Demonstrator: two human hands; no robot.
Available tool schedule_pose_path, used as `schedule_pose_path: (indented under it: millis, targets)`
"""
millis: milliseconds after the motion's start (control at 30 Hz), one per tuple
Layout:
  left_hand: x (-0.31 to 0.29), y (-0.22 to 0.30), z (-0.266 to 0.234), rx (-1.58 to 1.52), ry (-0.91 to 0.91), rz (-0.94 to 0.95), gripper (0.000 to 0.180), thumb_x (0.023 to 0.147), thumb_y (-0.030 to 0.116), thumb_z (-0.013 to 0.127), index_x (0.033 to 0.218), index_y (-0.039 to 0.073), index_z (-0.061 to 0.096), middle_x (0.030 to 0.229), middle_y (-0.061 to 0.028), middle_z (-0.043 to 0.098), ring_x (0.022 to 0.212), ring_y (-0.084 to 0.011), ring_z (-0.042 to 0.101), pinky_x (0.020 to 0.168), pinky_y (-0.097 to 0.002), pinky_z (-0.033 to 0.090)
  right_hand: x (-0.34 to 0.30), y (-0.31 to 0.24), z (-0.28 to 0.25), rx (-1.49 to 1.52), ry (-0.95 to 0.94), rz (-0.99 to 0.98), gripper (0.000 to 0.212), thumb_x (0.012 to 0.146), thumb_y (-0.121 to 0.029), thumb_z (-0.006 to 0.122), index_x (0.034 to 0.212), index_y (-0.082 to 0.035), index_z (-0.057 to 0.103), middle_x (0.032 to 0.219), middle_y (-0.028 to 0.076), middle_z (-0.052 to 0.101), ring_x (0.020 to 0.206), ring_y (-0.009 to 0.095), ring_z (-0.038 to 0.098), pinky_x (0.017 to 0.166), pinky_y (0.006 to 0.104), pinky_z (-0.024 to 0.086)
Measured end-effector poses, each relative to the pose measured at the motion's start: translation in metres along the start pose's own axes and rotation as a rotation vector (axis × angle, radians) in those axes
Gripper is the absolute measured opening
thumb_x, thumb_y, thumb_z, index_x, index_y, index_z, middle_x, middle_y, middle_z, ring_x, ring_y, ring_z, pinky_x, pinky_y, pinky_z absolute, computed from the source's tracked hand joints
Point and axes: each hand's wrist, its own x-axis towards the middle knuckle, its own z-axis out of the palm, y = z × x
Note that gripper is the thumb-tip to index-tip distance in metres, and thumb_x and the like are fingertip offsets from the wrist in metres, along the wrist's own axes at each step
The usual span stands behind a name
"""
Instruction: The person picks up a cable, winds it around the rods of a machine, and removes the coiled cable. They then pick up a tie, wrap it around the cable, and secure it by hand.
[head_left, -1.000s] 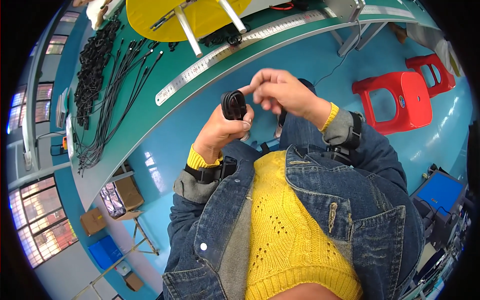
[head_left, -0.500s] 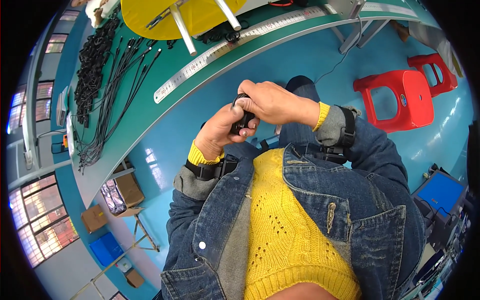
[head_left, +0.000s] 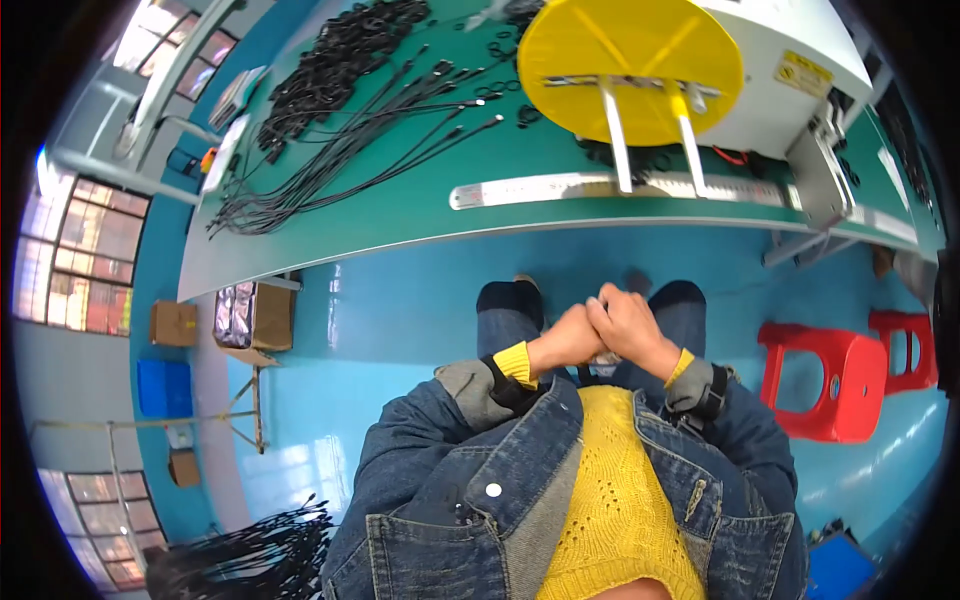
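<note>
My left hand [head_left: 566, 339] and my right hand [head_left: 632, 326] are together above my lap, short of the table's front edge. Both are closed, the right one's fingers lying over the left one's. Whatever is between them is hidden by the fingers. Beyond them on the green table [head_left: 390, 215] lies a steel ruler [head_left: 520, 190]. A yellow disc [head_left: 560, 50] with two metal posts stands over the ruler, fixed to a white machine [head_left: 775, 35]. To its left are loose black cables [head_left: 330, 180] with light-coloured plug ends, and a pile of coiled black cables [head_left: 345, 50].
Two red plastic stools [head_left: 850, 385] stand on the blue floor at the right. An open cardboard box [head_left: 265, 315] and a blue bin [head_left: 163, 388] are at the left. More black cables [head_left: 260, 550] hang in a bunch at the lower left, near a thin metal stand [head_left: 258, 410].
The view has swung, so the table and machine show more fully. My hands have drawn together and lower toward my lap. The black coiled thing seen in them before is out of sight.
</note>
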Motion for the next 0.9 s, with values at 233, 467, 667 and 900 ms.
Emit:
schedule_pose_path:
  millis: [233, 467, 667, 900]
  targets:
    - [-0.005, -0.038, 0.003, -0.084, -0.005, -0.078, 0.026, 0.073, 0.025, 0.062, 0.082, 0.001, 0.061, 0.064, -0.0141, 0.060, 0.059, -0.0288, 0.058, 0.054, -0.0371, 0.045, 0.011, -0.002, 0.014, 0.045, -0.009, 0.028, 0.030, 0.081, -0.027, 0.051, 0.073, 0.002, 0.052, 0.067, 0.024, 0.057, 0.067, 0.043, 0.054, 0.060, 0.0493, 0.041]
    - [-0.019, -0.043, -0.037, -0.112, -0.185, -0.118, 0.033, 0.076, 0.033, 0.063, 0.075, 0.000, 0.061, 0.060, -0.0072, 0.058, 0.049, -0.0135, 0.053, 0.046, -0.0286, 0.042, 0.018, 0.005, 0.019, 0.241, -0.215, 0.153, 0.034, 0.083, -0.031, 0.052, 0.075, 0.002, 0.053, 0.064, 0.018, 0.057, 0.060, 0.032, 0.056, 0.056, 0.0405, 0.043]
    - [-0.027, 0.020, -0.257, -0.130, 0.225, -0.222, 0.024, 0.074, 0.028, 0.063, 0.078, 0.005, 0.061, 0.068, -0.0031, 0.059, 0.057, -0.0114, 0.056, 0.052, -0.0257, 0.046, 0.016, 0.027, -0.009, 0.372, -0.383, 0.362, 0.031, 0.083, -0.029, 0.056, 0.078, 0.001, 0.056, 0.059, 0.006, 0.053, 0.056, 0.012, 0.051, 0.052, 0.0268, 0.041]
    - [-0.020, -0.105, -0.554, 1.183, 1.167, -0.096, 0.057, 0.077, 0.026, 0.059, 0.124, 0.003, 0.035, 0.121, -0.0168, 0.049, 0.112, -0.0310, 0.046, 0.096, -0.0456, 0.033, 0.015, 0.047, 0.002, 0.408, -0.422, 0.425, 0.022, 0.082, -0.024, 0.056, 0.080, -0.003, 0.056, 0.056, -0.001, 0.050, 0.048, 0.007, 0.045, 0.044, 0.0216, 0.036]
